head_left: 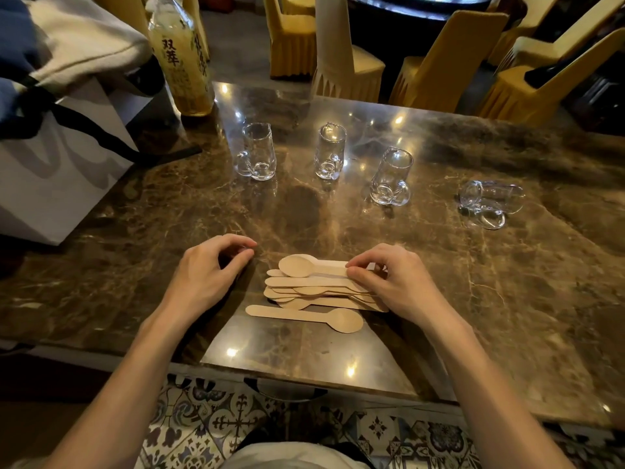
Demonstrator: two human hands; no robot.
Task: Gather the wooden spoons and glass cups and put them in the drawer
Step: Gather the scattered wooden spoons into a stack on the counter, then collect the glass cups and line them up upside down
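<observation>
A flat stack of several wooden spoons (314,286) lies on the brown marble table (473,299) near its front edge. One more wooden spoon (304,316) lies by itself just in front of the stack. My right hand (392,282) pinches the right end of the stack's top spoons. My left hand (206,269) rests left of the stack with curled fingers and nothing in it. Farther back stand three small handled glass cups: the left cup (257,152), the middle cup (330,152), the right cup (390,177). Another glass cup (490,201) lies on its side at the right.
A tall bottle (181,59) of yellowish drink stands at the back left beside a grey paper bag (57,170) with cloth on top. Yellow-covered chairs (439,59) line the far side. A drawer handle (284,390) shows under the table's front edge, above patterned floor tiles.
</observation>
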